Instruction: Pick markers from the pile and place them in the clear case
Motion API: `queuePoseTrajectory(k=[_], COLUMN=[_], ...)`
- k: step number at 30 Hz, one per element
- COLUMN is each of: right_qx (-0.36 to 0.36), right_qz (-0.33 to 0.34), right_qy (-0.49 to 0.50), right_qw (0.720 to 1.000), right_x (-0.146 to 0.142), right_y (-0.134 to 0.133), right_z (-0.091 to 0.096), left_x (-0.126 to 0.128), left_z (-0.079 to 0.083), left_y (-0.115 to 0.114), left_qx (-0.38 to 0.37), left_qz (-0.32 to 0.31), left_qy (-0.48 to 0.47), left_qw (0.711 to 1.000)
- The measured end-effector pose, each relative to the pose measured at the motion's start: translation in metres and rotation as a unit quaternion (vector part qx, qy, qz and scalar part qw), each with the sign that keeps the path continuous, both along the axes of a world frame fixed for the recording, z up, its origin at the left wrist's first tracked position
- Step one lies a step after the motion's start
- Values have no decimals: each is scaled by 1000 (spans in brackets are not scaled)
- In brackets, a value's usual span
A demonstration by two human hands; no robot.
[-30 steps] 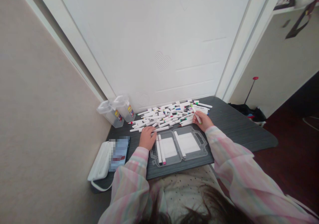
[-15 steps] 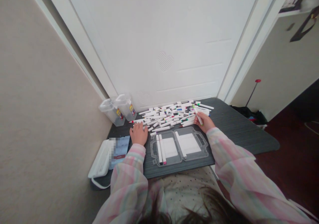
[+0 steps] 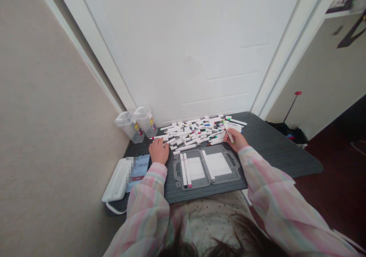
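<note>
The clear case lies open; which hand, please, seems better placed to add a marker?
Probably the right hand: it holds a green-ended marker near the case; the left hand is palm down by the marker pile.

I face a white, heart-embossed door at upper centre; a beige wall fills the left, a pale cabinet the right, above dark-red floor. My dark wood-grain table spans the middle under soft light.

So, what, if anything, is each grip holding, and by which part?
The right grip holds a white marker with green ends, roughly by its middle; whether the left grip holds anything cannot be told.
</note>
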State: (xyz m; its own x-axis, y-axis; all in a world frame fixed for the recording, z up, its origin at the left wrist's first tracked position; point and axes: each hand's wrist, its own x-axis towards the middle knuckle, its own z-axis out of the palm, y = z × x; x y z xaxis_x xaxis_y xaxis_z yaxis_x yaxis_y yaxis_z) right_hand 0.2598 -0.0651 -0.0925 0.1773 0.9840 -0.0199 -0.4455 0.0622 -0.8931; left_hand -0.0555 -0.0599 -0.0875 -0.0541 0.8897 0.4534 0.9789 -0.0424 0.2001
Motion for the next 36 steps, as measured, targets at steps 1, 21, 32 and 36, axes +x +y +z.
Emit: queuePoseTrajectory(k=[1,21,32,36], right_qx=[-1,0,4,3], right_qz=[0,-9,-10,-12], right_qy=[0,-5,-3,1], right_qw=[1000,1000,1000,1000], right_x=[0,2,3,2], right_y=[0,1,2,3], right_z=[0,-4,-7,-7], left_x=[0,9,16,15], left_z=[0,-3,-3,-3], left_y=[2,18,15,15], left_qx=[5,-16,7,6], left_qz=[2,-63,-133,-147], left_qy=[4,49,56,54], left_qw=[1000,997,990,988])
